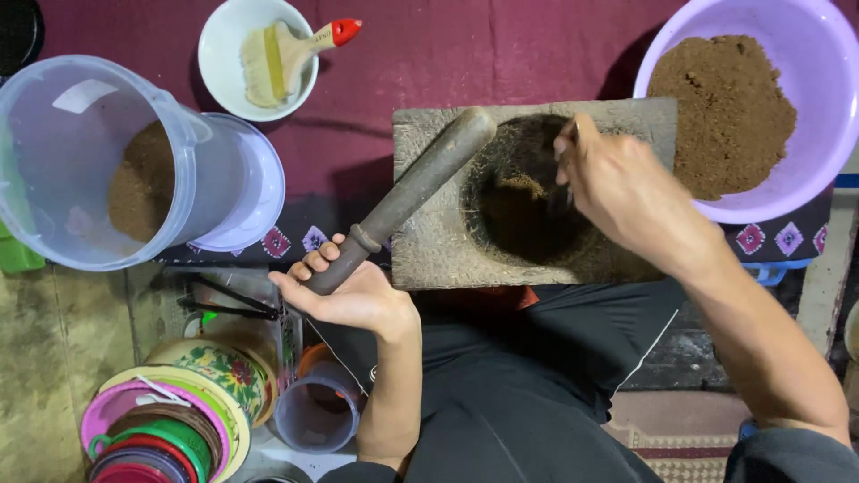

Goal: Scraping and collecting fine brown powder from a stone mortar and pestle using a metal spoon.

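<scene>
Pestle [407,195] resting slantwise across a stone mortar [429,241].
Its long axis runs from near left to far right; the left hand [353,291] curls round its near end, while the right hand [617,183] pinches a small tool inside the bowl.

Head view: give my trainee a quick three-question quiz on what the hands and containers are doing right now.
1. True or false: the left hand grips the pestle.
2. Where do the right hand fingers reach: A) purple basin, B) stone mortar hollow, C) white bowl?
3. What lies in the white bowl?

Key: 1 true; 2 B; 3 a brush with a red-tipped handle.
</scene>
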